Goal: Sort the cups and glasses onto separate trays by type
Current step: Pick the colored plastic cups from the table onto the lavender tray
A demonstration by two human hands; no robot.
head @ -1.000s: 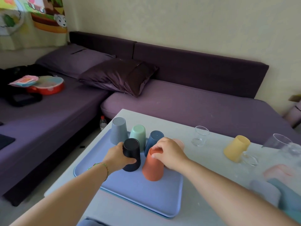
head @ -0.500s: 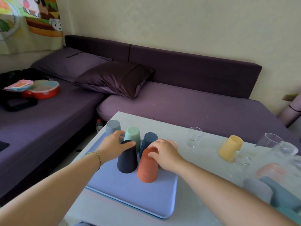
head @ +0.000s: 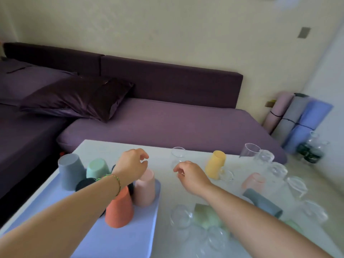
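On the blue tray (head: 130, 239) at the left, five upturned cups can be counted: a grey cup (head: 70, 170), mint cup (head: 97, 168), black cup (head: 85, 184), orange cup (head: 120, 209) and pink cup (head: 145, 189). The left hand (head: 133, 164) hovers above the pink one, fingers loosely curled, empty. The right hand (head: 191, 175) hangs over the table (head: 111, 148), curled the same way and holding nothing. Four cups sit off the tray: a green cup (head: 206, 215), yellow cup (head: 216, 163), second pink cup (head: 254, 181) and grey-blue cup (head: 262, 202). The clear glasses (head: 178, 152) around them are too blurred to count.

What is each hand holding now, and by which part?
Nothing. The left hand and the right hand both hover over the table, fingers loosely curled and empty.
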